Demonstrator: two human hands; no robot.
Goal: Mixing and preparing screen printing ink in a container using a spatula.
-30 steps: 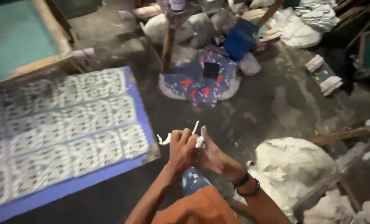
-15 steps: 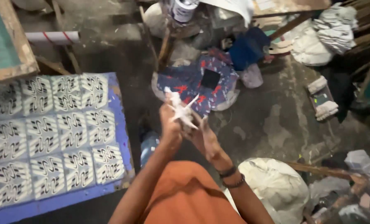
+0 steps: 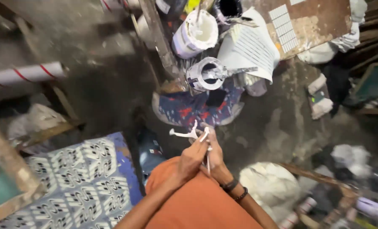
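Note:
My left hand (image 3: 192,159) and my right hand (image 3: 215,155) are pressed together in front of my orange shirt (image 3: 197,203). Between them they hold a small white tool (image 3: 188,134) smeared with white paint, its ends sticking out above the fingers. Dark bracelets circle my right wrist. Past the hands lies a dark blue cloth with red marks (image 3: 189,111) on the floor. Beyond it stand a white paint bucket (image 3: 196,34) and a smaller open tin (image 3: 206,75) with a white-coated stick across it.
A blue board covered with printed white patterned squares (image 3: 76,182) lies at lower left. A wooden frame (image 3: 6,169) sits at the left edge. A white pipe with red stripes (image 3: 23,74), a white sack (image 3: 271,184), rags and wooden slats crowd the grey floor.
The view has swung forward and right: the printed board slid to the lower left and the paint buckets came into view. My hands stay together on the white tool, closer to my body.

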